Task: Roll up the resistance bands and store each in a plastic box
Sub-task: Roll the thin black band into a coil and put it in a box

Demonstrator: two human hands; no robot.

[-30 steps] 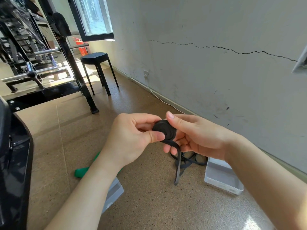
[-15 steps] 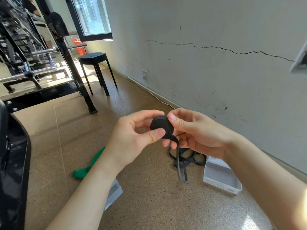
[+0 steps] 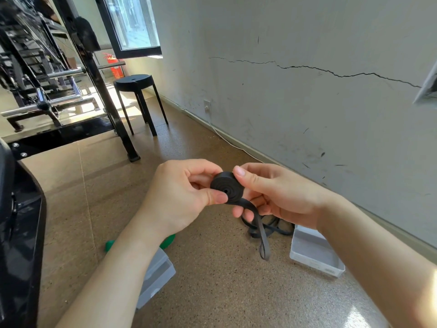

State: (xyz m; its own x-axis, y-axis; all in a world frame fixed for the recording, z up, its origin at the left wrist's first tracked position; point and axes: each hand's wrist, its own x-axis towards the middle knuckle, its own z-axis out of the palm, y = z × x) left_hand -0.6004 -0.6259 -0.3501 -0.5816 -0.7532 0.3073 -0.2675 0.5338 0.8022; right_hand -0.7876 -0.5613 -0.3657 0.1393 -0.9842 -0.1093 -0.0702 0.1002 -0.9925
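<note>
Two bare hands meet at mid-frame above the floor [image 3: 212, 292], and between them I see the black resistance band [image 3: 227, 188], most of it wound into a tight flat coil with its spiral face turned toward the camera. My view shows the left hand [image 3: 182, 197] pinching this coil: the thumb presses on the spiral face near its centre and the curled fingers sit behind it. The right hand [image 3: 279, 197] grips the coil from the other side, thumb laid on the upper rim and fingers curled beneath.

From the coil's lower edge the loose tail [image 3: 261, 233] runs across the right fingers and hangs down as a narrow loop. Its lower end appears to hang clear of the floor, though I cannot be sure from this angle.

On the floor below the right hand lies a second black band [image 3: 274, 230] in a loose tangle, just beside an open plastic box [image 3: 316, 265] near the base of the wall [image 3: 307, 114]. A second plastic box [image 3: 160, 275] sits partly hidden under the left forearm, with a green band [image 3: 109, 245] showing on either side of that arm.

Farther back stand a black stool [image 3: 134, 81], an exercise rack [image 3: 47, 74], a red fire extinguisher [image 3: 115, 67] and a window [image 3: 134, 22].
</note>
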